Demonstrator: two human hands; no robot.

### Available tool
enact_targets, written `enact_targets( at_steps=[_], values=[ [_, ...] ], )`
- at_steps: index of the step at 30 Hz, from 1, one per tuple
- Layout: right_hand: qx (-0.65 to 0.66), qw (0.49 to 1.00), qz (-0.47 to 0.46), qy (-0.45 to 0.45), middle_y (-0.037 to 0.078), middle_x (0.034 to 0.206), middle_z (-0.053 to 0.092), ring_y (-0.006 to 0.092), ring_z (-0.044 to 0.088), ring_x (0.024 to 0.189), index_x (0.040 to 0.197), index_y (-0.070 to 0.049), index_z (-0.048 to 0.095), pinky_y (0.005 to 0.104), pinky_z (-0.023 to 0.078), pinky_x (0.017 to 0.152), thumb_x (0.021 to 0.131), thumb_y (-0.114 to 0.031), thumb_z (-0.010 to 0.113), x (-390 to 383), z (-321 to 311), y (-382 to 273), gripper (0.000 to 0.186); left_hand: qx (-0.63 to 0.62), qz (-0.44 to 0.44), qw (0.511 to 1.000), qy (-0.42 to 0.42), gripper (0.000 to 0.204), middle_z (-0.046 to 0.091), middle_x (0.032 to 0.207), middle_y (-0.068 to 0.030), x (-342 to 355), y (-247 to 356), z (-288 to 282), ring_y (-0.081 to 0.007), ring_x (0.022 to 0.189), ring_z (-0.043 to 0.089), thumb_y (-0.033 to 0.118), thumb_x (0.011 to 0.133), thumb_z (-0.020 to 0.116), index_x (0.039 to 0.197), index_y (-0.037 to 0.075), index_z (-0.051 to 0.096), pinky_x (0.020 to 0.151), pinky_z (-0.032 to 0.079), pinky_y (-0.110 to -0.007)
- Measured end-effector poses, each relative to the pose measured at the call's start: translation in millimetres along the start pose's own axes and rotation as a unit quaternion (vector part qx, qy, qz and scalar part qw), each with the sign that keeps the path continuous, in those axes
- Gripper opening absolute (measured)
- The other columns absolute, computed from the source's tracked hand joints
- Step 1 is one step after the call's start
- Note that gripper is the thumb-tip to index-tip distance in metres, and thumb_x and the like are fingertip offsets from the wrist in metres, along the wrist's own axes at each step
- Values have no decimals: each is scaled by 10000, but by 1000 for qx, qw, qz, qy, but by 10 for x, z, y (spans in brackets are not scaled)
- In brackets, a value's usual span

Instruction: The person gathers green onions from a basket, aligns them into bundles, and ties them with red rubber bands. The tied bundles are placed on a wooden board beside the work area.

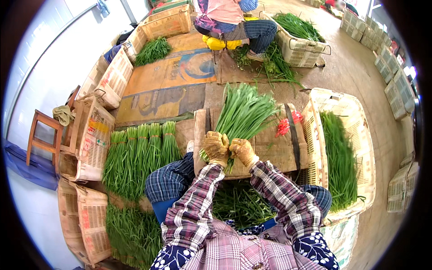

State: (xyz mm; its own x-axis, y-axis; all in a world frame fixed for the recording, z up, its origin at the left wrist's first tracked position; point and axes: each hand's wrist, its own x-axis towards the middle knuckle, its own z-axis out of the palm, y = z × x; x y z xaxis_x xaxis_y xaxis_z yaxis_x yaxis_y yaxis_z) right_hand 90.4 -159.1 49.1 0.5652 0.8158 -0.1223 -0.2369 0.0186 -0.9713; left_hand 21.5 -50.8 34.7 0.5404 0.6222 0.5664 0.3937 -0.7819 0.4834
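Note:
My left hand (216, 147), in a stained tan work glove, is closed around the lower part of a loose bunch of green chives (245, 112). Close beside it, my gloved right hand (243, 152) is closed against the same bunch, its fingers curled at the stalks. The long leaves fan away from me, and some stalks poke out below my hands. Under the bunch is a cardboard-covered work surface (276, 153) with dark straps across it. A small heap of red ties (288, 123) lies at its right side.
Tied chive bundles (143, 148) lie in rows at left, beside empty-looking plastic crates (96, 139). To the right stands a crate (368, 153) holding loose chives (336, 157). Cut greens (240, 202) lie between my knees. Ahead, another person (234, 27) sits near a filled crate (300, 51).

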Motion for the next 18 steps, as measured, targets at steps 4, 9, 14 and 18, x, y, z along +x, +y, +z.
enact_targets(
  at_steps=[4, 9, 14, 18],
  values=[
    [-11, 997, -54, -56, 10, 704, 502, 112, 501, 592, 700, -10, 557, 264, 425, 529, 828, -169, 635, -104, 166, -166, 219, -96, 21, 995, 17, 230, 502, 751, -133, 84, -29, -154, -343, 742, 513, 174, 798, 670, 686, 65, 502, 636, 402, -452],
    [62, 996, -28, -50, 2, 655, 482, 102, 483, 563, 693, -19, 550, 256, 417, 524, 830, -115, 582, -375, 369, -504, 170, -181, 146, 973, 2, 267, 459, 708, -114, 256, 47, -555, -315, 647, 473, 82, 810, 685, 682, 60, 451, 586, 382, -412],
    [167, 983, 50, 57, 6, 588, 465, 102, 436, 489, 647, -47, 522, 262, 383, 475, 798, -62, 547, -304, 222, -153, 154, -202, 102, 966, -122, 165, 517, 832, -146, -56, -135, -259, -343, 762, 505, 151, 832, 652, 839, 31, 539, 686, 428, -399],
    [209, 971, 35, 109, 35, 562, 469, 154, 454, 480, 630, -42, 525, 303, 414, 481, 776, -101, 559, -299, 1, 64, 161, -83, 191, 956, -205, 325, 512, 1066, -179, -159, -48, -276, -358, 1018, 472, 180, 760, 678, 1001, 15, 535, 875, 381, -456]
  ],
)
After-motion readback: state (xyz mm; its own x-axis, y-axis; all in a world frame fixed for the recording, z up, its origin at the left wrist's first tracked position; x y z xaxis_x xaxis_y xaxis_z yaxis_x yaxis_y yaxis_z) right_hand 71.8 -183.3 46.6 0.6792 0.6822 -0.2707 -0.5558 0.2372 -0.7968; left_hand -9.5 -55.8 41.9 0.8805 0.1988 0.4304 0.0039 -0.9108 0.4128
